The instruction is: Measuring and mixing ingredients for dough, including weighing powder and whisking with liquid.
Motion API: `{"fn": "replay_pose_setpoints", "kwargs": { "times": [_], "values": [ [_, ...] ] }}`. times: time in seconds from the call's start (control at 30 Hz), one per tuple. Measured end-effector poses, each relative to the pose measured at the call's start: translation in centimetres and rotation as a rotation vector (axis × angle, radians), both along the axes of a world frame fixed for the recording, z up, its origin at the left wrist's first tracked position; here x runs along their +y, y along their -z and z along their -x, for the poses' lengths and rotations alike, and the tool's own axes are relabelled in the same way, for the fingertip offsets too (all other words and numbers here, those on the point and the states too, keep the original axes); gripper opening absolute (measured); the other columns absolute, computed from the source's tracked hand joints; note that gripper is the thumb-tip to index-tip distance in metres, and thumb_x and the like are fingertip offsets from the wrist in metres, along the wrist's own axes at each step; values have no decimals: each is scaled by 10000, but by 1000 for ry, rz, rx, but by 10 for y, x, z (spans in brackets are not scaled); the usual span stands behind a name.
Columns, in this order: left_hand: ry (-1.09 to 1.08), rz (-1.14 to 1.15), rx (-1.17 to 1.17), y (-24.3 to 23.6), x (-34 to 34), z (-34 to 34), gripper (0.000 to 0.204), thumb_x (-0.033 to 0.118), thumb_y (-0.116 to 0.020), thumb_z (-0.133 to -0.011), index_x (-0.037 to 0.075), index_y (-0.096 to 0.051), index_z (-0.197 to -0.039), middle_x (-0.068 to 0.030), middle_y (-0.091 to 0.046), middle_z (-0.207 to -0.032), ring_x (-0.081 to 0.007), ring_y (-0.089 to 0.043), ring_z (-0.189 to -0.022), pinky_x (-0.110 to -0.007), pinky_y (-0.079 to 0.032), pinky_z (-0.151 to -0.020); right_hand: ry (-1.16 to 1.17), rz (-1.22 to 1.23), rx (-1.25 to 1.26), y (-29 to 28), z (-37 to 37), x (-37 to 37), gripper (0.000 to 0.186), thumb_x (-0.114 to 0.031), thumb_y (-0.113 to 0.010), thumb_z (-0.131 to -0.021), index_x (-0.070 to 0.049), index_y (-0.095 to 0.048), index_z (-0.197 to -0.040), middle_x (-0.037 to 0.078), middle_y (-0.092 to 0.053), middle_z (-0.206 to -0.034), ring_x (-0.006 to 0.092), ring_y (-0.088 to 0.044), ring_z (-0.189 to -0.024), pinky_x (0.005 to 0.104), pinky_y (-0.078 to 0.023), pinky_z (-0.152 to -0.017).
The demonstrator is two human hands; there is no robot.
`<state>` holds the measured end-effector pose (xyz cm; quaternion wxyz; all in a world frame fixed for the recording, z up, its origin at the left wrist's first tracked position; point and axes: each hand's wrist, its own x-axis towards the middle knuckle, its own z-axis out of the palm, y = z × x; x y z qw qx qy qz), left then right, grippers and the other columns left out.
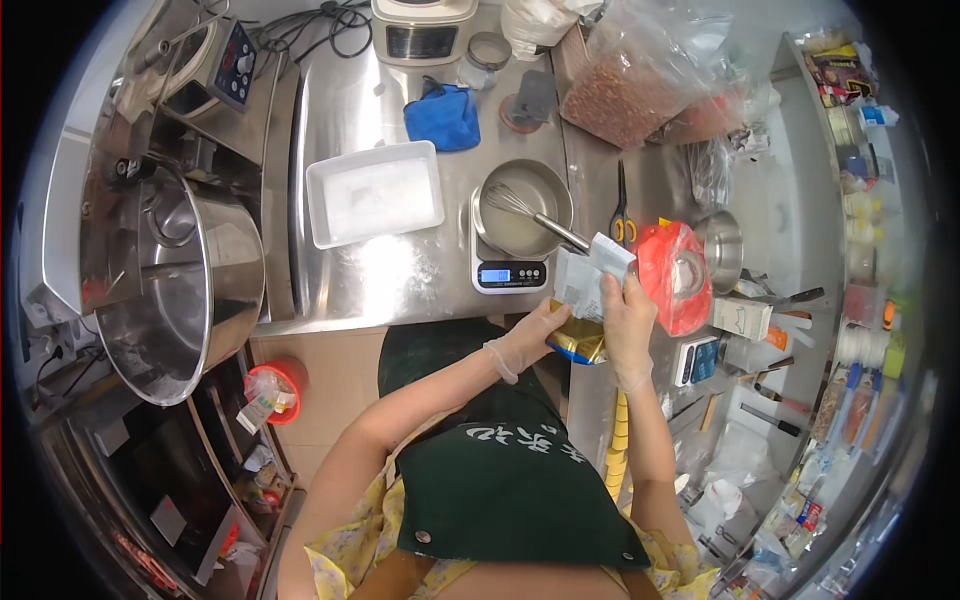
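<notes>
In front of my apron, near the table's front edge, I hold a foil packet (580, 335), gold and blue below with a pale, creased upper part. My left hand (530, 338), in a clear glove, grips its lower left side. On its right side, the gloved fingers of my right hand (628, 322) press against the pale upper part. Just beyond the packet, a steel pot (535, 235) stands on a white digital scale (510, 277). A whisk (530, 210) leans in the pot, its handle pointing toward my right hand. What the packet contains is hidden.
To the left of the pot lies a white plastic tub (325, 215) of white powder. Behind are a blue cloth (443, 118) and a glass jar (483, 62). Scissors (621, 205) and a red plastic bag (660, 275) lie right. A large mixing bowl (225, 290) stands far left.
</notes>
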<state>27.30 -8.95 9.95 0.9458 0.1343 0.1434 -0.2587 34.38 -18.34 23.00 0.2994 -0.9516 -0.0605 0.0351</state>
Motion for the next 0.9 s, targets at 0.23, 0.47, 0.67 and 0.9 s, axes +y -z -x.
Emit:
{"fn": "replay_pose_setpoints", "kwargs": {
  "times": [0.23, 0.47, 0.67, 0.9],
  "values": [
    [-29, 270, -40, 11, 1, 5, 498, 347, -468, -984, 160, -309, -1417, -38, -453, -1379, -225, -447, -1282, -466, -376, -1051, -140, 219, -134, 4, -14, 28, 230, -157, -605, -892, 21, -528, -770, 242, -537, -631, 423, -543, -598, 446, -412, -526],
    [-26, 405, -20, 7, 5, 4, 480, 360, -428, -994, 128, -327, -1402, -68, -437, -1392, -259, -430, -1295, -497, -340, -1081, -224, 331, -134, 1, -23, 45, 240, -151, -621, -878, 0, -504, -732, 245, -541, -618, 442, -552, -616, 473, -407, -513],
    [-4, 466, 36, 3, 9, 3, 485, 366, -409, -999, 97, -339, -1395, -87, -438, -1396, -271, -416, -1304, -503, -319, -1095, -240, 427, -99, -3, -28, 55, 243, -163, -626, -874, -4, -506, -733, 248, -550, -615, 441, -570, -625, 483, -424, -512],
    [15, 467, 64, 4, 10, 3, 504, 377, -419, -992, 96, -340, -1403, -77, -444, -1395, -264, -417, -1304, -496, -311, -1099, -250, 450, -93, -3, -30, 59, 244, -166, -632, -869, -6, -513, -728, 242, -557, -615, 434, -575, -623, 479, -430, -513]
  ]
}}
